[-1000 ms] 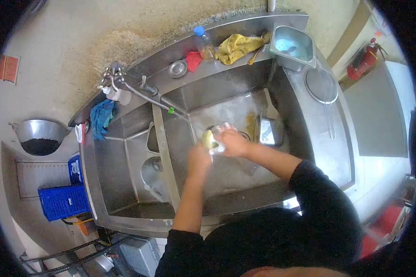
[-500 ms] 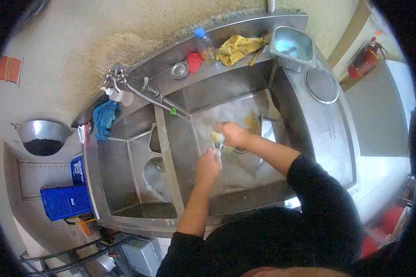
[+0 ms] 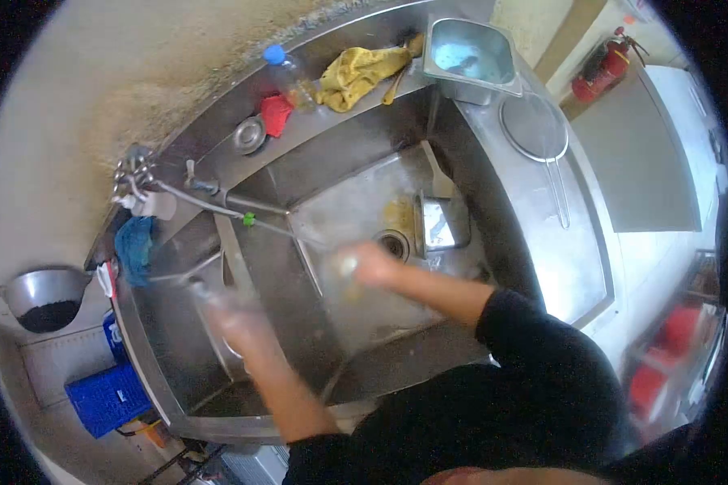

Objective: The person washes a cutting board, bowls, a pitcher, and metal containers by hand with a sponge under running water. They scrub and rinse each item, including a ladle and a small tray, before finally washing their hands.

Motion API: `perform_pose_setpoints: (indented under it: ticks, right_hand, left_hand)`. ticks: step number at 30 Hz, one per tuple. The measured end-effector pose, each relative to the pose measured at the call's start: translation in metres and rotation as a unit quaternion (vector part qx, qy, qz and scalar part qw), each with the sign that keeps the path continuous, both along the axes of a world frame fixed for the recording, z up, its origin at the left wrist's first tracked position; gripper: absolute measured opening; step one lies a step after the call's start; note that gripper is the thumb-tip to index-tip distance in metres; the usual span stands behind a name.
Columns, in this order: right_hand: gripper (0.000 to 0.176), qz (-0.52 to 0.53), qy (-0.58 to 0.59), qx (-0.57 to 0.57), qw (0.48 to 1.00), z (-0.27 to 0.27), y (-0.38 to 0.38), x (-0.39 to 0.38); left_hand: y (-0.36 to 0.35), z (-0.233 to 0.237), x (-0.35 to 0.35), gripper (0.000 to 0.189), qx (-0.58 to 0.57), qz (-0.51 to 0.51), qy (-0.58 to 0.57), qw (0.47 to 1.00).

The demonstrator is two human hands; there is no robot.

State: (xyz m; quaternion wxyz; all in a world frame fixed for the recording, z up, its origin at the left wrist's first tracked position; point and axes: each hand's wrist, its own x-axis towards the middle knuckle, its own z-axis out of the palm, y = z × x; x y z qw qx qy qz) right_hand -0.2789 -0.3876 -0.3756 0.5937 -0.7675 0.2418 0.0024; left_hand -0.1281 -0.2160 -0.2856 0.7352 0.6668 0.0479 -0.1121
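Observation:
My left hand (image 3: 239,323) is over the left basin, near the divider. It is smeared by motion, and a slim greyish item (image 3: 198,287) sticks out from its fingers, too blurred to name. Over the right basin (image 3: 364,194), my right hand (image 3: 370,265) is closed around a small pale yellowish sponge (image 3: 348,265), mostly covered by the fingers. The drain (image 3: 393,244) lies just beyond this hand, with a metal pan (image 3: 443,222) beside it. A thin spout (image 3: 279,229) with a green band reaches over the divider into the right basin.
On the back ledge are a blue-capped bottle (image 3: 291,78), red cloth (image 3: 276,115), round metal lid (image 3: 249,135), yellow cloth (image 3: 360,77) and steel container (image 3: 471,65) of bluish liquid. A strainer (image 3: 535,129) lies right; a blue cloth (image 3: 135,249) hangs left.
My hands, close together over the right basin before, have parted. The left has swung left across the divider with the slim item; the right keeps the sponge. The view has shifted too.

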Motion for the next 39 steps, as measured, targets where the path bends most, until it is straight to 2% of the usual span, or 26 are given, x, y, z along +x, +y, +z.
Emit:
perform_pose_setpoints:
  ticks: [1,2,3,4,5,6,7,8,9,10,11,12,14,16,17,19,20,22,26,28,29,31,32,35,37,39]
  right_hand:
    - [0.03,-0.069,0.069,0.032,0.995,-0.013,-0.031,0.002]
    - [0.036,-0.129,0.072,-0.076,0.986,-0.044,-0.065,0.003]
    - [0.035,-0.197,0.131,-0.165,0.957,-0.07,-0.1,0.005]
    - [0.033,-0.129,0.231,-0.201,0.943,-0.116,-0.145,0.005]
    - [0.031,-0.232,0.316,-0.22,0.893,-0.133,-0.172,0.003]
    - [0.033,-0.158,0.28,-0.228,0.919,-0.163,-0.203,-0.017]
    - [0.032,-0.263,0.266,-0.11,0.921,-0.184,-0.218,-0.029]
    - [0.032,-0.361,0.248,0.013,0.899,-0.206,-0.228,-0.036]
    - [0.032,-0.359,0.25,0.022,0.899,-0.247,-0.239,-0.038]
    - [0.025,-0.261,0.329,-0.153,0.895,-0.297,-0.249,-0.034]
    - [0.019,-0.149,0.39,-0.323,0.849,-0.326,-0.252,-0.028]
    - [0.019,-0.144,0.392,-0.319,0.851,-0.333,-0.247,-0.02]
    - [0.022,0.025,0.223,-0.383,0.896,-0.33,-0.224,0.006]
    - [0.018,0.123,0.175,-0.454,0.865,-0.274,-0.177,0.056]
    - [0.017,0.153,0.185,-0.402,0.884,-0.219,-0.147,0.073]
    - [0.017,0.238,0.142,-0.363,0.89,-0.132,-0.087,0.074]
    - [0.017,0.291,0.09,-0.375,0.876,-0.11,-0.062,0.07]
    - [0.017,0.311,-0.009,-0.357,0.881,-0.092,-0.024,0.056]
    - [0.024,0.284,0.11,-0.327,0.895,-0.061,-0.003,0.025]
    - [0.028,0.209,0.115,-0.215,0.947,-0.049,-0.012,-0.003]
    - [0.028,0.208,0.115,-0.22,0.946,-0.046,-0.016,-0.012]
    - [0.034,0.104,0.125,-0.166,0.973,-0.042,-0.023,-0.028]
    - [0.034,0.1,0.123,-0.169,0.973,-0.042,-0.027,-0.033]
    - [0.037,-0.014,0.088,-0.164,0.982,-0.04,-0.036,-0.04]
    - [0.031,-0.005,0.114,-0.201,0.973,-0.032,-0.039,-0.043]
    - [0.03,-0.017,0.12,-0.199,0.973,-0.022,-0.041,-0.044]
  left_hand:
    - [0.035,-0.018,0.032,0.028,0.102,-0.006,-0.123,0.987]
    - [0.067,-0.036,0.06,0.032,0.201,-0.011,-0.246,0.948]
    - [0.086,-0.035,0.07,0.032,0.342,-0.027,-0.252,0.905]
    - [0.105,-0.034,0.079,0.033,0.475,-0.042,-0.254,0.842]
    - [0.14,-0.056,0.096,0.035,0.496,-0.063,-0.181,0.847]
    - [0.168,-0.082,0.109,0.036,0.515,-0.083,-0.107,0.846]
    - [0.172,-0.092,0.107,0.036,0.52,-0.081,-0.109,0.843]
    - [0.172,-0.099,0.097,0.037,0.586,-0.091,-0.118,0.796]
    - [0.171,-0.106,0.086,0.037,0.649,-0.099,-0.125,0.744]
    - [0.156,-0.098,0.075,0.037,0.655,-0.099,-0.124,0.739]
    - [0.126,-0.077,0.063,0.037,0.674,-0.044,-0.255,0.692]
    - [0.096,-0.062,0.05,0.037,0.677,0.009,-0.378,0.631]
    - [0.043,-0.058,0.029,0.032,0.437,-0.047,-0.417,0.796]
    - [0.0,-0.061,0.013,0.028,0.433,-0.294,-0.384,0.761]
    - [-0.036,-0.061,-0.003,0.023,0.415,-0.35,-0.31,0.78]
    - [-0.051,-0.14,-0.006,0.024,0.272,-0.37,-0.182,0.87]
    - [-0.051,-0.186,0.003,0.027,0.263,-0.333,0.097,0.901]
    - [-0.063,-0.253,0.001,0.033,0.017,-0.295,0.405,0.865]
    - [-0.074,-0.224,-0.006,0.038,0.062,-0.354,0.299,0.884]
    - [-0.07,-0.217,0.001,0.036,0.014,-0.378,0.365,0.851]
    - [-0.065,-0.224,0.01,0.036,0.011,-0.38,0.361,0.851]
    - [-0.052,-0.25,0.03,0.03,0.048,-0.45,0.443,0.774]
    - [-0.054,-0.244,0.023,0.03,0.08,-0.453,0.42,0.782]
    - [-0.063,-0.236,0.008,0.032,0.267,-0.442,0.129,0.846]
    - [-0.059,-0.238,0.006,0.033,0.424,-0.425,-0.057,0.798]
    - [-0.051,-0.246,0.006,0.035,0.51,-0.402,-0.13,0.749]
